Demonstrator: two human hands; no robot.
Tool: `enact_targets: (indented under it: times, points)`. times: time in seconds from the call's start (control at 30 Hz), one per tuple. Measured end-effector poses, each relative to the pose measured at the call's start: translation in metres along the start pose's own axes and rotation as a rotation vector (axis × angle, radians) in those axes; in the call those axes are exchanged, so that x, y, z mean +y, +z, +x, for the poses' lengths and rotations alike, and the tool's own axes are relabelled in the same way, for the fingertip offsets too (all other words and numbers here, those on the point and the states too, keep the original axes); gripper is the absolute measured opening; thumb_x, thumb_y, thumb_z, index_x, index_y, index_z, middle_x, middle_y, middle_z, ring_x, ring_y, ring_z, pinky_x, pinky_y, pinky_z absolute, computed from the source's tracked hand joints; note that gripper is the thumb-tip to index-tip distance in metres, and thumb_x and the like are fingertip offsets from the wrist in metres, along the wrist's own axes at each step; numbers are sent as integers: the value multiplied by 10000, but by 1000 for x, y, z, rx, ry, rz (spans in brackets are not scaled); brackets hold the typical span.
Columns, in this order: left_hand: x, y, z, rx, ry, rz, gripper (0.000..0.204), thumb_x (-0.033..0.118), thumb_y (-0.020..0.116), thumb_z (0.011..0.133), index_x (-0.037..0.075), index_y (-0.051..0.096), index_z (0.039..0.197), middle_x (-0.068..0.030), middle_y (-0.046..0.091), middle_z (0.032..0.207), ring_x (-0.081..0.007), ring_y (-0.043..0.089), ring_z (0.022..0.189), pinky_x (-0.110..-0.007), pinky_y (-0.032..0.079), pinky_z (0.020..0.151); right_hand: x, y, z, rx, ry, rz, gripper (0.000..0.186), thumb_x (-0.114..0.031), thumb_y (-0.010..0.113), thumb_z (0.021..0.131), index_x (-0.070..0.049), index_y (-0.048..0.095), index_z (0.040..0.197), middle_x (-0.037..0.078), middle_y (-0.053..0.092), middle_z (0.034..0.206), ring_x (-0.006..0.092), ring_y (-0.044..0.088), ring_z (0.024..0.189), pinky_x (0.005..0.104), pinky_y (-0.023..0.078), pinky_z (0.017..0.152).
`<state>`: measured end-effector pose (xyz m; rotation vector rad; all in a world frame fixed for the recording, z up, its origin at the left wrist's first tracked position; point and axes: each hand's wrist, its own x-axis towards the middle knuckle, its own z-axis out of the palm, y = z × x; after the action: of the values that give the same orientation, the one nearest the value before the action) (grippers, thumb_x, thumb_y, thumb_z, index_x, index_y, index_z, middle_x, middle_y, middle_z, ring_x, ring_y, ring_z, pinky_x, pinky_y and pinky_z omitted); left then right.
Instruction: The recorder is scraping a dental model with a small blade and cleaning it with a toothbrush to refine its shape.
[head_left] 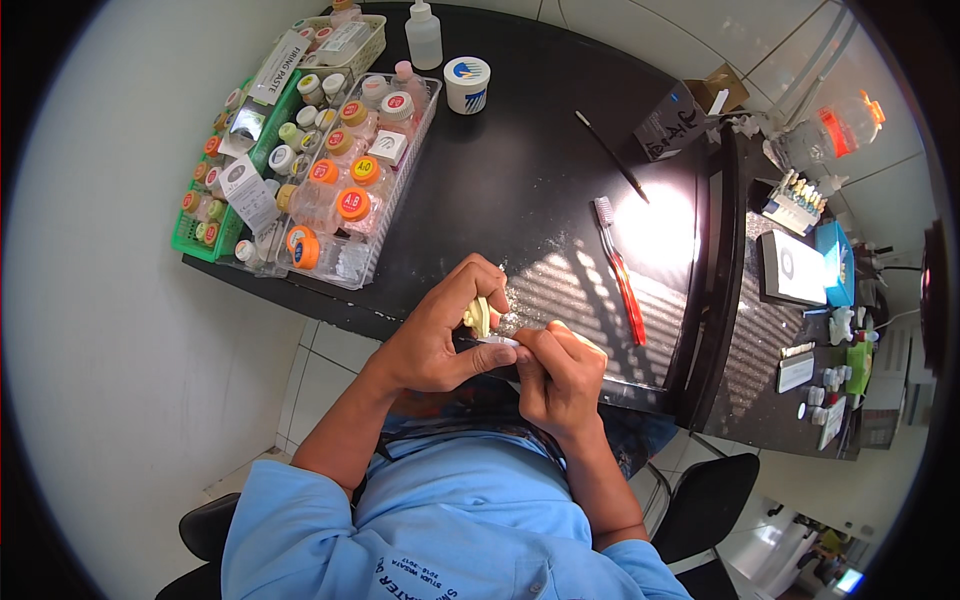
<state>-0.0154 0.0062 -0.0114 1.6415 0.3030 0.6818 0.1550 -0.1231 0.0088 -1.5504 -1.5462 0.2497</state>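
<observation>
My left hand (430, 335) is curled round a pale yellow dental model (476, 315) at the front edge of the black desk (480, 180). My right hand (562, 380) is closed just beside it, thumb and fingers pinched at a small white piece (497, 340) under the model, near my left thumb. The exact shape of that piece is hidden by my fingers. Pale crumbs lie on the desk by my fingertips. A red toothbrush (626, 290) lies to the right, and a slim dark brush (625, 170) lies above it.
At left, trays (365, 270) hold several capped jars. A squeeze bottle (425, 42), white tub (467, 85) and dark box (660, 127) stand at the back. A side counter (745, 390) holds several supplies. A black chair (705, 490) stands behind at right.
</observation>
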Motion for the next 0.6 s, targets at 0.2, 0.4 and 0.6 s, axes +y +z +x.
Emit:
enact_targets:
  times: [0.2, 0.4, 0.6]
  points:
    - [2, 2, 1, 13, 2, -21, 468, 304, 899, 948, 69, 581, 1198, -69, 481, 1176, -122, 547, 989, -311, 462, 968, 0, 0, 0, -3, 7, -17, 30, -34, 759, 938, -7, 746, 935, 114, 604, 694, 266, 556, 570, 387, 440, 553]
    - [3, 1, 4, 22, 30, 24, 399, 299, 881, 955, 75, 591, 1111, -78, 498, 1129, -175, 515, 1013, -321, 437, 959, 3, 4, -2, 41, -12, -28, 103, -157, 826, 938, -89, 752, 961, 67, 523, 713, 259, 545, 550, 393, 433, 528]
    - [5, 2, 5, 33, 58, 85, 376, 298, 875, 951, 77, 586, 1044, -91, 524, 1064, -211, 523, 998, -352, 442, 957, 2, 4, -1, 47, 5, -26, 97, -157, 828, 938, -97, 756, 965, 60, 529, 707, 255, 558, 557, 390, 439, 532]
